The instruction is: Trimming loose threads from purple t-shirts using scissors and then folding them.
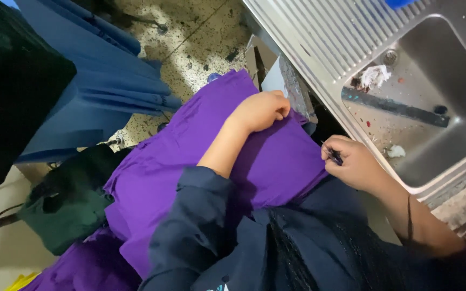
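The left hand (261,110) lay knuckles up with the fingers curled under into a loose fist, wrist straight, the bare forearm running back and down to a dark sleeve pushed up near the elbow. The right hand (351,161) sat lower and to the right, fingers bunched and the thumb pressed against the fingertips, apparently pinching something small and dark. Its bare forearm stretched away to the lower right, a thin dark band around it

A home washing or utility corner: a steel sink (432,108) with ribbed drainboard (330,37) on the right, speckled terrazzo floor (200,48), cloth heaped at left
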